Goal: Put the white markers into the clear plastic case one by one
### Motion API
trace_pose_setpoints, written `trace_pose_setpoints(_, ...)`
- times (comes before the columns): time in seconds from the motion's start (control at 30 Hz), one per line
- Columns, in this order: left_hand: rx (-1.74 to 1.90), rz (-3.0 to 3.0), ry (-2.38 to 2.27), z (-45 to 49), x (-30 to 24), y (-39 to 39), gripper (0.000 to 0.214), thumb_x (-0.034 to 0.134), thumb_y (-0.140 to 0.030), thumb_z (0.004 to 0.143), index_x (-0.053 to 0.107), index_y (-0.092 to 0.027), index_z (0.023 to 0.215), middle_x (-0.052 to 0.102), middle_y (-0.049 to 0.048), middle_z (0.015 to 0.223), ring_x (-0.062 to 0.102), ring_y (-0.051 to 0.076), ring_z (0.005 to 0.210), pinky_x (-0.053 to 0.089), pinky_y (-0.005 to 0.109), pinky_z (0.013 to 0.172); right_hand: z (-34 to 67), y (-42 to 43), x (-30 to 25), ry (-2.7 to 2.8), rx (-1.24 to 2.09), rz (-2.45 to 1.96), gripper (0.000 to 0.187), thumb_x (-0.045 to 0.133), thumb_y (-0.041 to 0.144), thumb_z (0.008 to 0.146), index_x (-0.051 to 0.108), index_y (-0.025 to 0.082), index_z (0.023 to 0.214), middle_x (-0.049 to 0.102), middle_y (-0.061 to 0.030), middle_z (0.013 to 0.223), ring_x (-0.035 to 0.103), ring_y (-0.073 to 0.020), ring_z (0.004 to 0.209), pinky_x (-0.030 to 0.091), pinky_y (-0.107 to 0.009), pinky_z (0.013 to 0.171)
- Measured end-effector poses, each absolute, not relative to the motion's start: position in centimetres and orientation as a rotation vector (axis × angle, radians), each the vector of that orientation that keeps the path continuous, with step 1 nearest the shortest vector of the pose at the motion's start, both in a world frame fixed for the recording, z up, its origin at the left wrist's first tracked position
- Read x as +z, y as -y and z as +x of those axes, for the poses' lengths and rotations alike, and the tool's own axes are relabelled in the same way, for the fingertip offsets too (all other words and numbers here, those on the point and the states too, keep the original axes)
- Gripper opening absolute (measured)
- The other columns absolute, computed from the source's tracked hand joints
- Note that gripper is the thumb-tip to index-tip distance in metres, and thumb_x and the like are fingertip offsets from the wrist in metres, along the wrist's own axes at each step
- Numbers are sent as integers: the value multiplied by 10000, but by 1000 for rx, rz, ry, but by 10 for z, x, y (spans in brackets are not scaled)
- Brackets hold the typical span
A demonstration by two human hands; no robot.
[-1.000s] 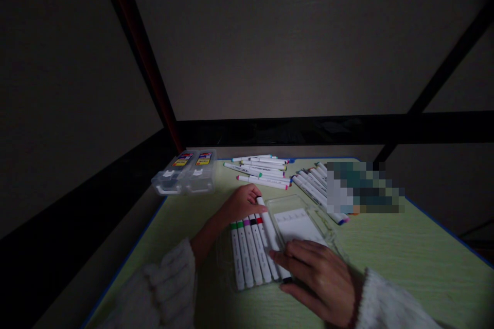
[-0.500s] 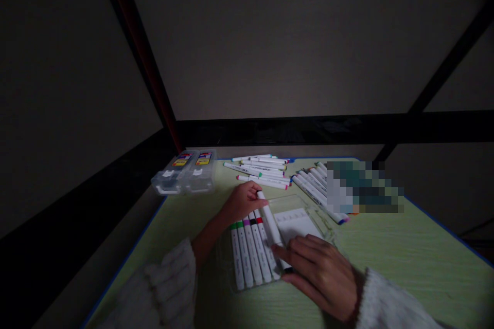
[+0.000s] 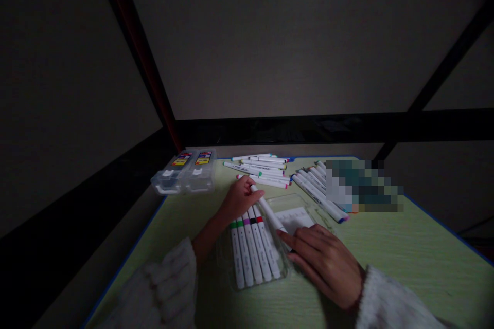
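Note:
Between my two hands a white marker point(image 3: 269, 213) is held at a slant above an open clear plastic case point(image 3: 286, 267). The fingers of my left hand point(image 3: 243, 196) are closed on its far end, and my right hand point(image 3: 322, 259) pinches its near end. Several white markers point(image 3: 252, 254) with green, purple, black and red bands lie side by side in the case's left half. A white insert point(image 3: 295, 218) shows in the right half, partly covered by my right hand.
Two closed clear cases point(image 3: 200, 175) with bright labels stand at the table's far left. Loose markers point(image 3: 266, 167) lie in a pile at the back. Another row of markers point(image 3: 320, 195) is at the right, beside a blurred-out patch. The light green table point(image 3: 405, 262) has blue edging.
The held marker has tilted more, its near end moving up and right, away from the row. My right hand has shifted slightly the same way; my left hand has moved a little left.

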State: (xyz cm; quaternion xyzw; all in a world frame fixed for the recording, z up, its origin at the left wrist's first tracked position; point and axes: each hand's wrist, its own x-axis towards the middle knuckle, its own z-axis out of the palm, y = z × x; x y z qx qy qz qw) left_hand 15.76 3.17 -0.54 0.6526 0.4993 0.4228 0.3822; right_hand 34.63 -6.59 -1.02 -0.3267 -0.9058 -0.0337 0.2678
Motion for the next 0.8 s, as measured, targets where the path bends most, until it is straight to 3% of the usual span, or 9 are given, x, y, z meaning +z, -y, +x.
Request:
trace_pose_setpoints(0.3,1124,1714,-1400,155,-6,-35,173,574,-258,636,455,-159,713,438,-71,527,420,64,463,310,187,457,354,61,-15,2377,-5,-1000,339,283,252,896,408,153,1195,579,-69,809,539,-184,717,413,-322,650)
trace_pose_setpoints(0.8,1190,1675,-1356,156,-1,-34,90,519,-216,671,454,-158,651,492,-48,529,482,80,489,347,191,471,366,51,-9,2212,134,-1238,191,351,208,853,516,142,925,549,-52,705,553,-153,592,449,-269,549)
